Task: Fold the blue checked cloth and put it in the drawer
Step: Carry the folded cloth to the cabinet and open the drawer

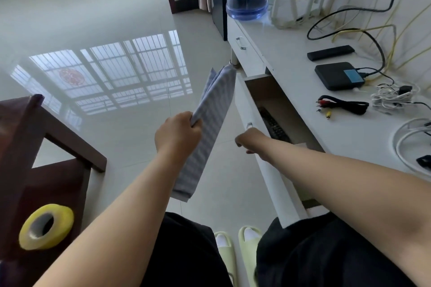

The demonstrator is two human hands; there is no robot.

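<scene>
The left grip (178, 133) is closed around the folded cloth (210, 123); the right grip (250, 140) seems curled on the open drawer (272, 175) front

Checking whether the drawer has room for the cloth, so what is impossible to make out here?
- Drawer near end: head view, hidden under the right hand and forearm.
- Right hand's grip on the drawer front: fingers face away.
- Blue checked cloth fold count: layers overlap; left hand covers part.
- Dark keyed object in the drawer: partly hidden.
</scene>
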